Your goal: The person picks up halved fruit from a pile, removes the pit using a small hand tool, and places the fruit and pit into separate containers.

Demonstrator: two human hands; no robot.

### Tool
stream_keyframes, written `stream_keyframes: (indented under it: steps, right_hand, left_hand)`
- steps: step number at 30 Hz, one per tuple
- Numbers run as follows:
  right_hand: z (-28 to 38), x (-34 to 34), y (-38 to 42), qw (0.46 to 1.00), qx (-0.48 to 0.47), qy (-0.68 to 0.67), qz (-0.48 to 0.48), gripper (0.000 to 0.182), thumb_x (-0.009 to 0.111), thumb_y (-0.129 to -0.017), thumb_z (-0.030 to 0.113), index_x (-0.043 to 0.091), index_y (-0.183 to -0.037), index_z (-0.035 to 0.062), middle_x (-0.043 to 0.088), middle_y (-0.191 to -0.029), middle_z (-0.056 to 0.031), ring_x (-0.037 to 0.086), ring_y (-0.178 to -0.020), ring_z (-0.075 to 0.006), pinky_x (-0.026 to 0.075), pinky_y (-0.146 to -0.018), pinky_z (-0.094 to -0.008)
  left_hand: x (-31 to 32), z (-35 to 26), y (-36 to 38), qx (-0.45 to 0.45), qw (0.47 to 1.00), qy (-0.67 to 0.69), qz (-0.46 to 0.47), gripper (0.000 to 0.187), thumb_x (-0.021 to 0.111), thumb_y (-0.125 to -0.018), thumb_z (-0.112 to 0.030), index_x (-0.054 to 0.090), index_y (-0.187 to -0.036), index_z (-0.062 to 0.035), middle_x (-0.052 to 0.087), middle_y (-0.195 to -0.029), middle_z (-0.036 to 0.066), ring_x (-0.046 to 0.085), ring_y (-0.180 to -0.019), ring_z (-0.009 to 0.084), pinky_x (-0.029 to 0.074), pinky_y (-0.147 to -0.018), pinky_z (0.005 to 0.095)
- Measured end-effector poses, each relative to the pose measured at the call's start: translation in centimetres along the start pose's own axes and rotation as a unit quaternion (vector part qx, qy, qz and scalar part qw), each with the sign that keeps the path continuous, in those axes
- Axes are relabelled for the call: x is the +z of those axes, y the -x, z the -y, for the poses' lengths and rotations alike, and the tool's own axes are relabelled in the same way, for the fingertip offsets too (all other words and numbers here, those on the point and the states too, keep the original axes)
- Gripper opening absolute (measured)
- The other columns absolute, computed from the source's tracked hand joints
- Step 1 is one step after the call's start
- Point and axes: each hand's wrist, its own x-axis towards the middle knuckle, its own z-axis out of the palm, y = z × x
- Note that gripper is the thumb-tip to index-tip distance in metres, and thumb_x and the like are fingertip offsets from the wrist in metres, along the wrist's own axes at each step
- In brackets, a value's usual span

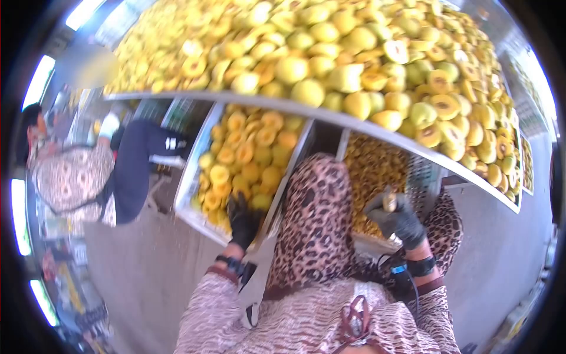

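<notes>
My left hand [244, 219], in a black glove, reaches over the front of a white crate [187, 184] of halved yellow peaches [236, 154]. Its fingers are stretched out and touch the fruit; I make out nothing held in them. My right hand [402, 221], in a dark grey glove, is closed around a short tool with a wooden-looking handle [390, 200]; only the upper end shows above the fist. It hovers above a crate of brown peach stones [372, 171] between my knees.
A large raised table with a pale edge [354, 122] carries a heap of whole and halved peaches [306, 53]. A green plastic crate [423, 184] stands beside the stones. At left sits another person [76, 177] in a patterned top. Grey floor [159, 271] lies around us.
</notes>
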Motion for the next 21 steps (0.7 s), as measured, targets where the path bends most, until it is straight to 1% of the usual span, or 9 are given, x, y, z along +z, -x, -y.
stream_keyframes:
  steps: [3, 7, 8, 9, 13, 16, 18, 20, 21]
  right_hand:
    - [3.0, -2.0, -0.3, 0.961, 0.211, -0.18, -0.007, 0.005, 0.067, -0.079, 0.008, 0.07, -0.08, 0.0039, 0.067, -0.069, -0.0051, 0.064, -0.06, -0.0135, 0.052, -0.057, -0.0286]
    - [-2.4, -1.9, 0.8, 0.836, 0.246, -0.491, -0.011, 0.008, 0.066, -0.079, 0.01, 0.069, -0.082, 0.0026, 0.065, -0.065, -0.0079, 0.063, -0.057, -0.0172, 0.051, -0.055, -0.0327]
    - [-5.2, -0.4, 0.7, 0.971, 0.16, -0.162, -0.071, 0.009, 0.065, -0.08, 0.01, 0.068, -0.083, 0.0022, 0.064, -0.063, -0.0098, 0.063, -0.056, -0.0196, 0.051, -0.055, -0.035]
    - [-6.8, 0.3, 0.6, 0.972, 0.057, 0.191, -0.127, 0.01, 0.064, -0.08, 0.011, 0.068, -0.084, 0.0018, 0.062, -0.061, -0.0116, 0.063, -0.055, -0.022, 0.05, -0.054, -0.0373]
    - [-6.0, -0.8, 0.5, 0.971, 0.101, -0.126, -0.174, 0.011, 0.064, -0.083, 0.012, 0.064, -0.08, 0.0026, 0.062, -0.064, -0.0163, 0.061, -0.055, -0.0259, 0.048, -0.055, -0.0397]
    - [-7.2, -1.4, 0.7, 0.973, 0.06, -0.066, -0.211, 0.01, 0.066, -0.083, 0.014, 0.065, -0.079, 0.004, 0.064, -0.068, -0.0146, 0.061, -0.056, -0.026, 0.048, -0.055, -0.0395]
    - [-8.1, -0.8, 1.3, 0.975, 0.077, -0.003, -0.207, 0.018, 0.069, -0.081, 0.025, 0.067, -0.083, 0.007, 0.067, -0.074, -0.0173, 0.066, -0.064, -0.0333, 0.051, -0.059, -0.0418]
    - [-6.9, -1.6, 1.8, 0.973, 0.083, -0.02, -0.215, 0.018, 0.066, -0.08, 0.025, 0.067, -0.083, 0.0073, 0.066, -0.074, -0.0179, 0.065, -0.068, -0.0374, 0.051, -0.062, -0.045]
    - [-7.4, -1.3, 1.5, 0.979, 0.089, 0.0, -0.184, 0.017, 0.063, -0.082, 0.023, 0.066, -0.081, 0.0061, 0.066, -0.076, -0.0199, 0.065, -0.072, -0.039, 0.051, -0.065, -0.0457]
  left_hand:
    - [-2.1, 7.0, -5.4, 0.012, 0.96, 0.194, 0.203, 0.06, 0.066, -0.089, -0.034, 0.05, -0.135, 0.0003, 0.052, -0.134, 0.028, 0.051, -0.124, 0.0407, 0.04, -0.105, 0.0463]
    - [-13.9, -9.7, -14.3, 0.153, 0.955, 0.237, -0.096, 0.025, 0.061, -0.091, -0.01, 0.064, -0.111, 0.0054, 0.065, -0.109, 0.021, 0.063, -0.096, 0.0299, 0.052, -0.086, 0.0376]
    - [-16.7, -16.4, -15.8, 0.288, 0.919, 0.206, -0.173, 0.023, 0.063, -0.089, -0.009, 0.066, -0.107, 0.0054, 0.066, -0.107, 0.019, 0.063, -0.094, 0.0294, 0.051, -0.084, 0.0378]
    - [-17.4, -21.4, -16.8, 0.259, 0.895, 0.337, -0.133, 0.024, 0.065, -0.087, -0.011, 0.066, -0.105, 0.0045, 0.066, -0.103, 0.018, 0.062, -0.095, 0.0338, 0.049, -0.085, 0.0399]
    - [-15.9, -36.4, -24.9, 0.481, 0.815, 0.254, -0.2, 0.036, 0.07, -0.082, -0.019, 0.063, -0.11, 0.0032, 0.063, -0.107, 0.023, 0.06, -0.101, 0.0353, 0.048, -0.089, 0.0426]
    - [-12.8, -43.6, -30.1, 0.455, 0.872, 0.105, -0.145, 0.056, 0.071, -0.08, -0.03, 0.056, -0.129, -0.0062, 0.058, -0.12, 0.025, 0.057, -0.11, 0.0395, 0.045, -0.095, 0.0464]
    - [-10.4, -44.0, -32.8, 0.564, 0.801, 0.019, -0.199, 0.055, 0.066, -0.078, -0.023, 0.056, -0.131, -0.0107, 0.059, -0.119, 0.023, 0.055, -0.112, 0.0415, 0.045, -0.096, 0.0472]
    - [-11.1, -44.9, -33.1, 0.53, 0.846, 0.059, 0.012, 0.058, 0.064, -0.071, -0.014, 0.057, -0.129, -0.0095, 0.06, -0.116, 0.023, 0.056, -0.11, 0.0399, 0.045, -0.097, 0.0469]
    - [-6.8, -42.5, -38.5, 0.604, 0.789, -0.032, -0.104, 0.06, 0.065, -0.07, -0.014, 0.055, -0.129, -0.0074, 0.059, -0.116, 0.023, 0.056, -0.109, 0.0395, 0.046, -0.095, 0.0464]
